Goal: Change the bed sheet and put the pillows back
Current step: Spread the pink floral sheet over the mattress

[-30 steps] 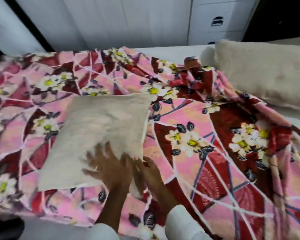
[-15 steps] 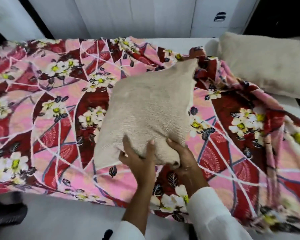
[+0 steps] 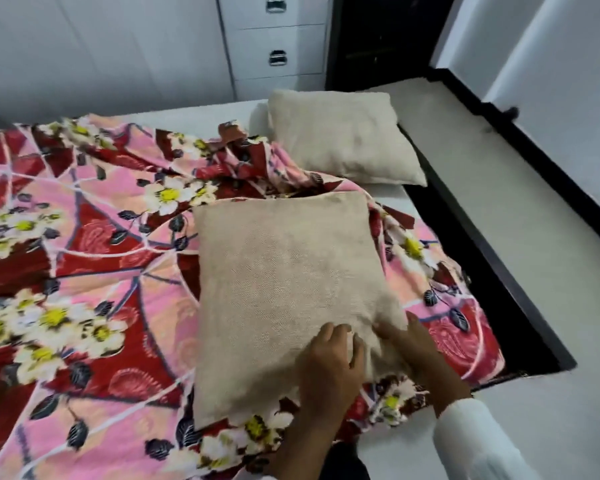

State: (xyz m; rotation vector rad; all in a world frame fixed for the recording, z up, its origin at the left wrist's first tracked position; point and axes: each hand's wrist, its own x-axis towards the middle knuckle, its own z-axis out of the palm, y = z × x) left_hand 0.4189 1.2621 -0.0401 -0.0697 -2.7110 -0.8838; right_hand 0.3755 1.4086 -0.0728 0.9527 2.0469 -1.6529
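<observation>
A beige pillow (image 3: 284,285) lies on the pink and red floral sheet (image 3: 84,258), near the bed's right side. Both hands hold its near right corner: my left hand (image 3: 329,362) grips the edge from above, and my right hand (image 3: 413,344) clasps the corner from the right. A second beige pillow (image 3: 340,136) rests at the far right corner of the bed, on the bare white mattress (image 3: 201,114). The sheet is rumpled and bunched between the two pillows.
A black bed frame (image 3: 520,282) runs along the right side, with pale floor (image 3: 499,174) beyond it. White wardrobe doors and a drawer unit (image 3: 278,46) stand behind the bed. A dark doorway (image 3: 378,39) is at the back right.
The pillow has moved from the left of the bed to the right, carried by both hands, and now lies flatter near the second pillow. The view has swung right.
</observation>
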